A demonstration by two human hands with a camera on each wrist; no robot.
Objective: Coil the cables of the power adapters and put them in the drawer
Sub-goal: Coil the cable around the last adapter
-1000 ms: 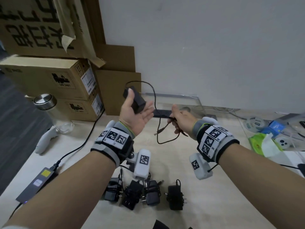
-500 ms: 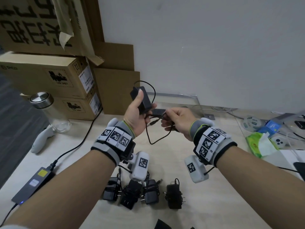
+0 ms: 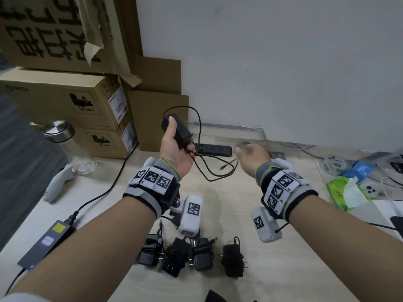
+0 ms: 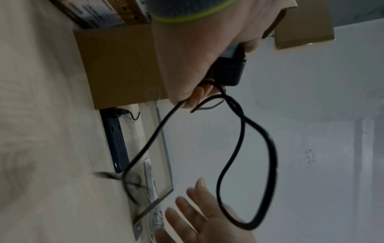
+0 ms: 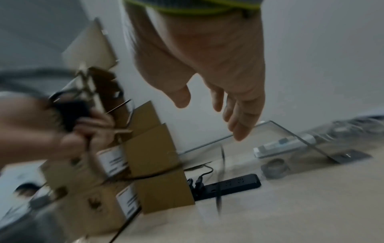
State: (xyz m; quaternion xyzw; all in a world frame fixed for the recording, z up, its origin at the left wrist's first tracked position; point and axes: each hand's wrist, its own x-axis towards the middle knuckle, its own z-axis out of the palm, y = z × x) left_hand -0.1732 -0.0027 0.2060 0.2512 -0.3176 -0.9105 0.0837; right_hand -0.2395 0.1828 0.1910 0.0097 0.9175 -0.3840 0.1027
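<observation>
My left hand point(image 3: 177, 149) is raised above the table and grips a black power adapter point(image 3: 177, 130), with part of its thin black cable point(image 3: 209, 171) caught under the fingers. In the left wrist view the adapter point(image 4: 229, 69) sticks out of the fist and the cable point(image 4: 268, 148) hangs from it in loose loops. My right hand point(image 3: 250, 155) hovers to the right of the loops with straight, spread fingers point(image 5: 239, 121) and holds nothing. Several more black adapters point(image 3: 192, 256), their cables bundled, lie on the table near me. No drawer is in view.
Cardboard boxes point(image 3: 65, 101) are stacked at the back left, beside a glass bottle point(image 3: 69, 147). A black power strip point(image 3: 214, 149) lies by the wall. A laptop power brick point(image 3: 46, 243) and its cord sit at the left edge. Tissue packs point(image 3: 346, 190) and small gadgets crowd the right side.
My right hand has let go of the cable and drawn away to the right, fingers spread. The left hand still holds the adapter, now with the cable loops pinched under its fingers.
</observation>
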